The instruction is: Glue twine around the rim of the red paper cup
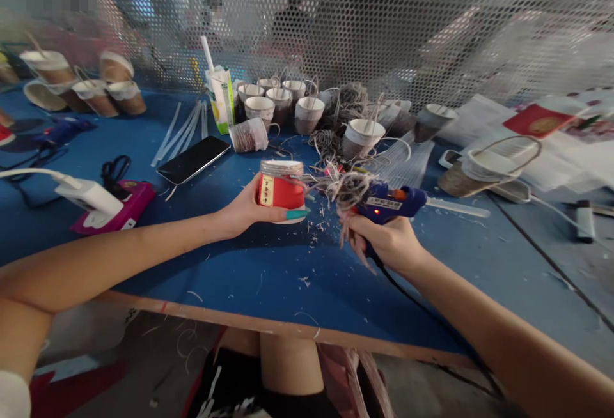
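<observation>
My left hand (242, 210) is wrapped around a red paper cup (290, 193) with a cream label and grey twine wound below its rim. The thumb, with a long teal nail, presses on the cup's lower side. In my right hand (384, 236) is a blue hot glue gun (391, 204), its small red light lit and a clear glue stick (458, 207) poking out of the back. Tangled twine (352, 188) hangs around the gun's front, and its tip points at the cup. Whether the tip touches the cup I cannot tell.
Several twine-wrapped cups (259, 110) stand at the back beside a drink carton (221, 98). A black phone (194, 159), loose glue sticks (180, 133) and a magenta power strip (119, 207) lie to the left. At right sits a handled basket cup (499, 169). Perforated metal mesh (384, 28) closes off the back.
</observation>
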Available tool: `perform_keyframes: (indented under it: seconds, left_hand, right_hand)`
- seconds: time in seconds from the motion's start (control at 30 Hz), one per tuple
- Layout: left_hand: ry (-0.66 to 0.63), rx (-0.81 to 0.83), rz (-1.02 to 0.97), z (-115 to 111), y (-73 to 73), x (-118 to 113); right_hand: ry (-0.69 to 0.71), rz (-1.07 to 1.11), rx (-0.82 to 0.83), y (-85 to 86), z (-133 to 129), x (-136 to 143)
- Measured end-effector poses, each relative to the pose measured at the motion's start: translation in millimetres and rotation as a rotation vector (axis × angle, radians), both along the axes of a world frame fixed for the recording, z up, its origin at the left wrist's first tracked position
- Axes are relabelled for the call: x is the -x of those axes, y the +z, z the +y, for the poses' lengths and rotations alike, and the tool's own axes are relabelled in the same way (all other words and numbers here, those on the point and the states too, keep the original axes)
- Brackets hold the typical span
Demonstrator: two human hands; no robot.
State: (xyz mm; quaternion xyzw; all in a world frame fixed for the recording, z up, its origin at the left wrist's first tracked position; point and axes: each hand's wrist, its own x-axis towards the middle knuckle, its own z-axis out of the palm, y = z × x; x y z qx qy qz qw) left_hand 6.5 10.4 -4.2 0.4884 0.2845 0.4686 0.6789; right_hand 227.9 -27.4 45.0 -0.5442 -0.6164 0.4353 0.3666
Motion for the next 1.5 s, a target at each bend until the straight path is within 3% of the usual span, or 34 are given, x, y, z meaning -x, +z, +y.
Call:
perform_keyframes:
  seconds: [1.03, 1.13, 1.23, 1.33, 1.43, 1.5]
  left_hand:
    - [0.009, -0.003, -0.026, 0, -2.8, 5]
    - [0.025, -0.007, -0.022, 2, -5.3, 6]
    - [0.051, 0.006, -0.026, 3, -7.5, 6]
    - [0.052, 0.017, -0.022, 3, -6.2, 5]
    - [0.049, 0.009, -0.027, 2, -2.4, 3]
    - [0.045, -0.019, -0.033, 1, -0.2, 1]
  right_hand:
    - [-0.107, 0.077, 0.103, -8.5, 9, -6]
    - [-0.102, 0.076, 0.051, -6.1, 12, -8]
    - [-0.171, -0.094, -0.161, 3.8, 15, -14]
    - [-0.363, -0.587, -0.367, 20.3, 14, -21]
    - [-0.522, -1.009, -0.235, 30.5, 13, -30]
    - [-0.542, -1.084, -0.146, 27.2, 15, -37]
